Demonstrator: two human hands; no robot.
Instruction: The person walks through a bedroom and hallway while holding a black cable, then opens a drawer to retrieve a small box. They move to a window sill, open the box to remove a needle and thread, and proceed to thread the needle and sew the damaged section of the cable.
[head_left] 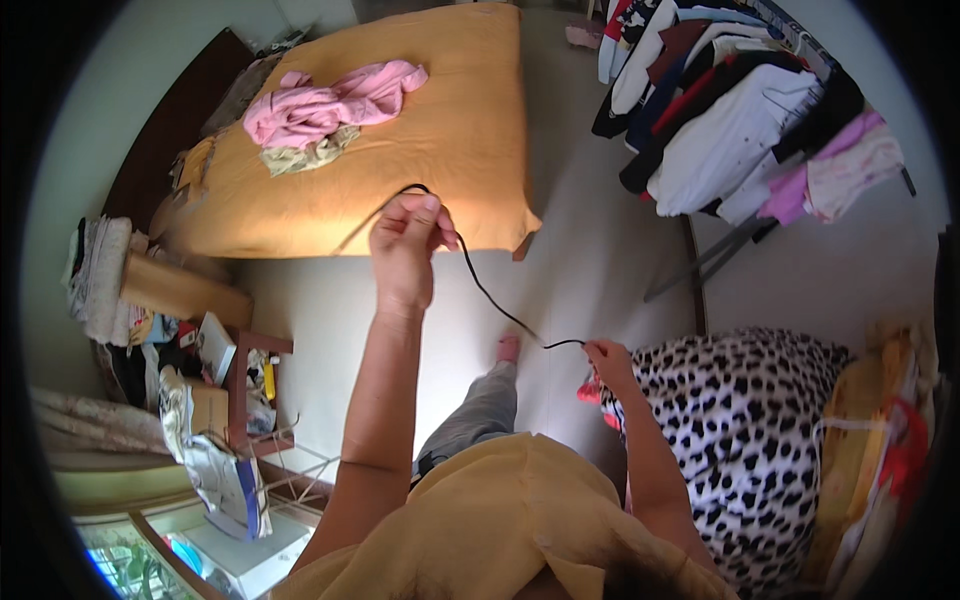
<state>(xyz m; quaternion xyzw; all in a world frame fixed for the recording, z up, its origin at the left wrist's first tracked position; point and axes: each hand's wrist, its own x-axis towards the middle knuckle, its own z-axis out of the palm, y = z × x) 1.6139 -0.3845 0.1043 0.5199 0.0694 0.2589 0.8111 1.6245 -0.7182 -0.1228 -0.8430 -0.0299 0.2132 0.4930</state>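
Observation:
A thin black cord (484, 288) hangs in a slack curve between my two hands. My left hand (408, 232) is raised in front of me, its thumb and fingers pinched on the cord. Beyond that hand a loose end of the cord sticks out to the left, blurred near its tip. Lower and to the right, my right hand (607, 362) is closed on the cord's other part. It is close to a black-and-white spotted fabric bundle (730, 430); whether they touch I cannot tell.
Ahead stands a bed with an orange sheet (460, 130), a crumpled pink garment (335, 105) lying on it. Clothes (720, 130) hang on a rack at the far right. To the left, folded cloths (105, 280) and household clutter crowd a reddish-brown stand (240, 385).

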